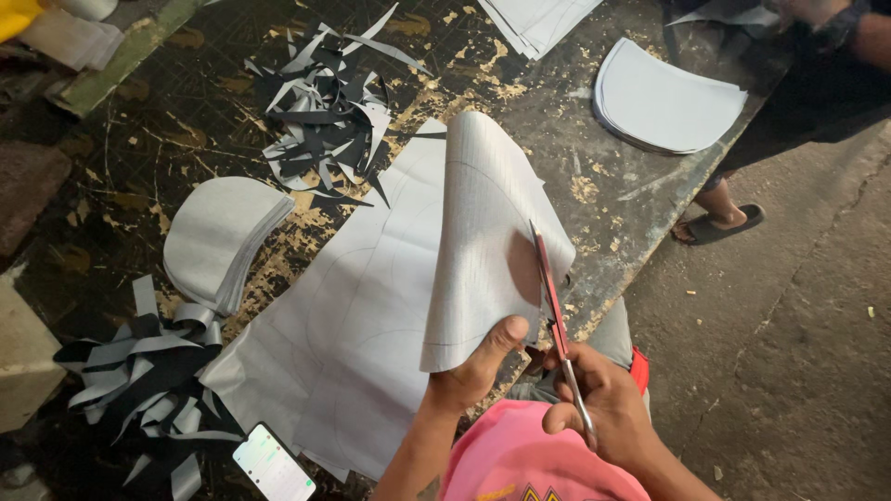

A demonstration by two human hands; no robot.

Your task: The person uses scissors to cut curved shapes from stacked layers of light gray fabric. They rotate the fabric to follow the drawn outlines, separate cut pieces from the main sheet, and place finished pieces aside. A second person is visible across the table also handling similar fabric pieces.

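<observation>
My left hand [475, 366] pinches the lower edge of a grey fabric sheet [371, 306] marked with curved lines, folding a flap [487, 232] of it upward. My right hand [603, 404] grips a pair of scissors [555, 306] with red-tinted blades. The blades point away from me and lie along the right edge of the raised flap. The rest of the sheet lies flat on the worn dark table [186, 121].
A stack of cut curved grey pieces [223, 237] lies left of the sheet, another stack [664, 102] at the far right. Black and grey offcuts [329, 111] pile up behind and at the near left [148, 380]. A phone [272, 464] lies near. Another person's sandalled foot [715, 221] stands beside the table.
</observation>
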